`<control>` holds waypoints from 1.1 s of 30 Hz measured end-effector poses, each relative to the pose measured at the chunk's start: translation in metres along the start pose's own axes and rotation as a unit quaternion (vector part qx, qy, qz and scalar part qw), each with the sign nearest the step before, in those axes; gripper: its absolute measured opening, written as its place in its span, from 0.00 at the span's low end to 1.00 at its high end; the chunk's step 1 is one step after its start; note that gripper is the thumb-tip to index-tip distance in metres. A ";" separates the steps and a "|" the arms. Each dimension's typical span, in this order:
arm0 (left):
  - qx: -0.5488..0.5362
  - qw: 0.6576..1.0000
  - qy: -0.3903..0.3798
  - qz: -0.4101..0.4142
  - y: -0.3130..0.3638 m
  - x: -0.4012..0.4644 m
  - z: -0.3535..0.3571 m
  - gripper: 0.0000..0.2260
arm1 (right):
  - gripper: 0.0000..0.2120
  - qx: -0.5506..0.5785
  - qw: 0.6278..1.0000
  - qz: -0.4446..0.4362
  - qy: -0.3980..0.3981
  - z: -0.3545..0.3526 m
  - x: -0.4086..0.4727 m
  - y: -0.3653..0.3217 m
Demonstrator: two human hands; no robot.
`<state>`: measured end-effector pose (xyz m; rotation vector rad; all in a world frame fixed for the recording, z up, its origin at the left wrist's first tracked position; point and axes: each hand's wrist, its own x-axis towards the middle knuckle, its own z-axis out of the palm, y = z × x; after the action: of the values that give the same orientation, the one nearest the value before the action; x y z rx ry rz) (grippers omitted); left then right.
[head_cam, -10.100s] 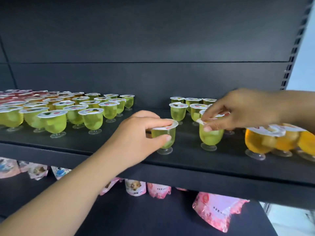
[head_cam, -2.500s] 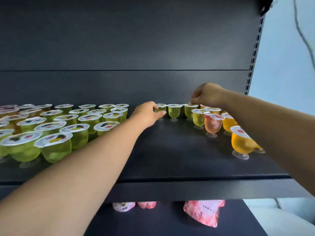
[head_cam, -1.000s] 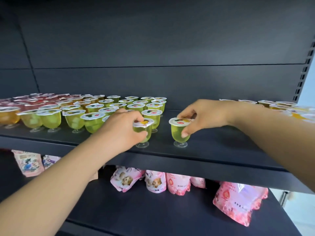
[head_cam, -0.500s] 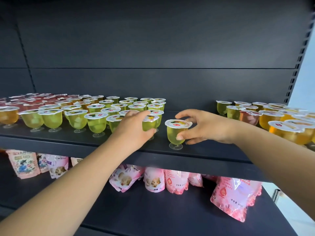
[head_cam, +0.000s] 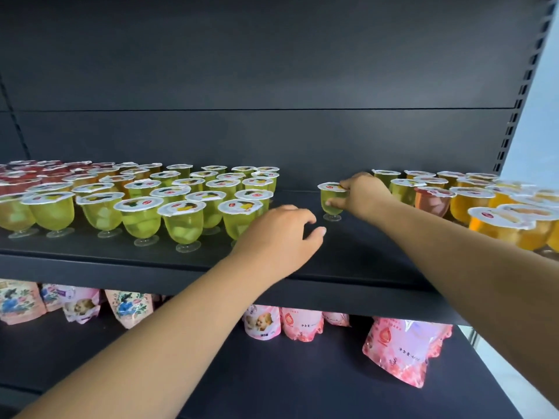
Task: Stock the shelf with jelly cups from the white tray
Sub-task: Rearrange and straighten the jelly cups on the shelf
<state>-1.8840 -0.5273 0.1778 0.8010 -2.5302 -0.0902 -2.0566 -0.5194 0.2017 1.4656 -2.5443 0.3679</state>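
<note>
My right hand (head_cam: 361, 195) grips a green jelly cup (head_cam: 330, 198) that stands on the black shelf (head_cam: 348, 255), far back in the gap between two groups of cups. My left hand (head_cam: 281, 237) hovers over the shelf just right of the big group of green jelly cups (head_cam: 184, 220), with loosely curled fingers and nothing in it. A cup right behind that hand (head_cam: 240, 217) is partly hidden by it. More green, pink and orange cups (head_cam: 472, 204) stand at the right. The white tray is not in view.
Red and orange cups (head_cam: 36, 173) fill the shelf's far left. Pink snack pouches (head_cam: 405, 349) lie on the lower shelf. The dark back panel (head_cam: 272, 71) and a slotted upright (head_cam: 520, 95) bound the shelf at the rear and right.
My left hand has let go of its cup at the edge of the left group. My right hand has moved its green cup back and to the right, toward the right group.
</note>
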 end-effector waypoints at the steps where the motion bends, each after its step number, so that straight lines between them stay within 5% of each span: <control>1: 0.001 1.000 -0.014 -0.013 0.000 0.007 0.005 0.18 | 0.17 0.011 1.000 0.008 0.005 0.003 0.007 0.001; 14: 0.016 0.996 -0.041 -0.081 -0.012 0.037 0.040 0.18 | 0.20 0.368 0.928 0.036 0.053 0.059 0.092 -0.009; 28: 0.010 0.995 -0.058 -0.079 -0.014 0.038 0.038 0.16 | 0.23 0.295 0.953 0.060 0.018 0.069 0.107 -0.015; 33: 0.001 0.994 -0.083 -0.074 -0.002 0.050 0.028 0.15 | 0.20 0.177 0.983 0.034 0.029 0.011 0.079 0.012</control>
<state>-1.9317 -0.5595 0.1744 1.0191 -2.6207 -0.2120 -2.1066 -0.5824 0.2121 1.4486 -2.5826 0.9013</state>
